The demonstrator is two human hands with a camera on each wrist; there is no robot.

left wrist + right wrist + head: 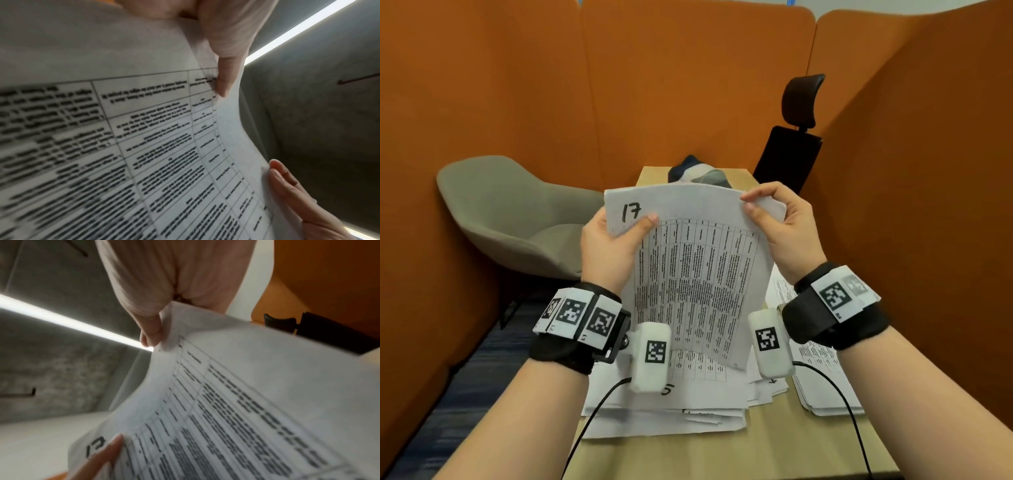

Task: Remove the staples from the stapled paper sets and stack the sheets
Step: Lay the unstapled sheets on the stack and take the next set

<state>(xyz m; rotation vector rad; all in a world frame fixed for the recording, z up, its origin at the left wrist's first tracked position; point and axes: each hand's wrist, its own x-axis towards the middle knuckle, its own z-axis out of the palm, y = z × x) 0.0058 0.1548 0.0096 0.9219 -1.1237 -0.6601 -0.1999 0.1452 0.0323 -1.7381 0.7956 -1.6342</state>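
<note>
Office booth: orange partitions [688,85], office chair [789,154], desk [688,455].

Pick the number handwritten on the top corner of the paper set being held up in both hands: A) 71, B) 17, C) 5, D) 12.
B: the paper set, gripped at its top corners by the left hand and the right hand, bears a handwritten 17 beside the left thumb.

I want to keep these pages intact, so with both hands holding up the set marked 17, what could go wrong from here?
1. The right hand and left hand pinch opposite top corners of the paper set; pulling apart could tear it.
2. It hangs bowed over the loose pile; lowering it could scatter those sheets.
</note>
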